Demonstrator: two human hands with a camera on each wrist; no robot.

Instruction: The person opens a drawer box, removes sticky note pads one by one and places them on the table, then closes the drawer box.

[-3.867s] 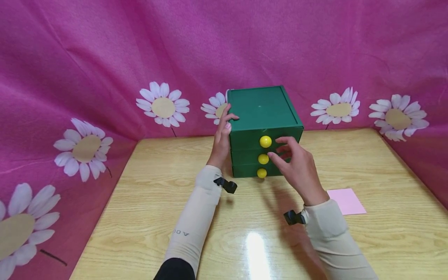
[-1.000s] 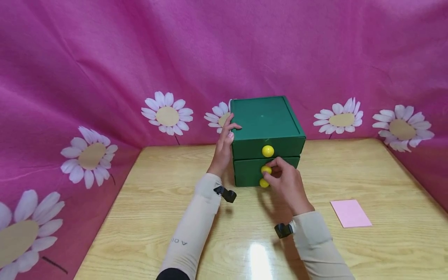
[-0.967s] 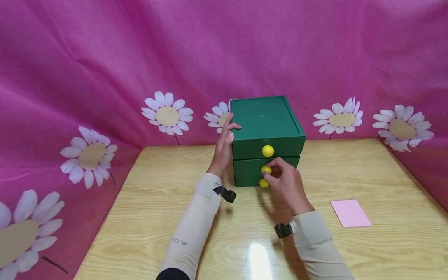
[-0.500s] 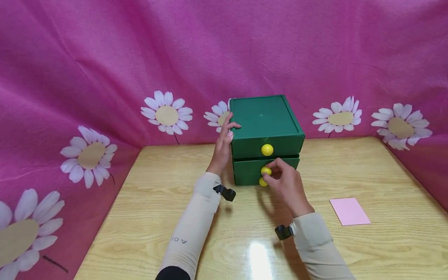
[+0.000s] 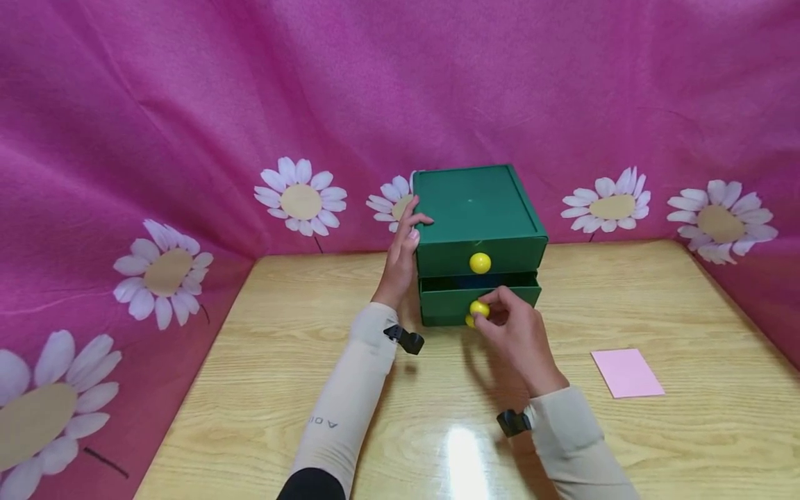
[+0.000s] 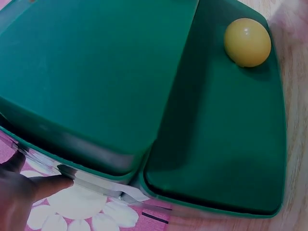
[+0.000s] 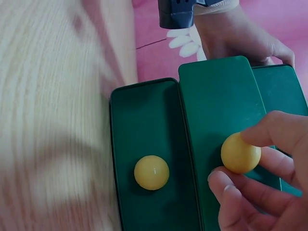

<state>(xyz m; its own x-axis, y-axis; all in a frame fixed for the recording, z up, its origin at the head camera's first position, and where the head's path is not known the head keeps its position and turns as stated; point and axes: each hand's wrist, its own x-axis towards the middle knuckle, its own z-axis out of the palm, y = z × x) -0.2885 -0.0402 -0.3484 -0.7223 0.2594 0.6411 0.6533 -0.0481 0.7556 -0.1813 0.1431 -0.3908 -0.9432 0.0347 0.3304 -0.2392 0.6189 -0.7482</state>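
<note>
A green cabinet [image 5: 475,205] with three stacked drawers stands at the back of the table. My right hand [image 5: 521,337] pinches the round yellow knob [image 5: 479,308] of the middle drawer [image 5: 446,304]. That drawer is pulled partway out, with a dark gap behind its front. The upper drawer's knob [image 5: 480,263] is free, and the upper drawer sits pushed in. In the right wrist view the bottom drawer's knob [image 7: 151,172] shows beside the pinched one. My left hand [image 5: 398,260] rests along the cabinet's left side, its fingertips at the top edge.
A pink paper square [image 5: 628,373] lies on the wooden table [image 5: 287,326], right of my right hand. A magenta cloth with white daisies [image 5: 400,90] hangs behind and along the sides. The cabinet stands close to its back part.
My right hand has come down from the upper drawer to the middle knob and taken hold of it. The middle drawer has slid out towards me. My left hand has stayed on the cabinet.
</note>
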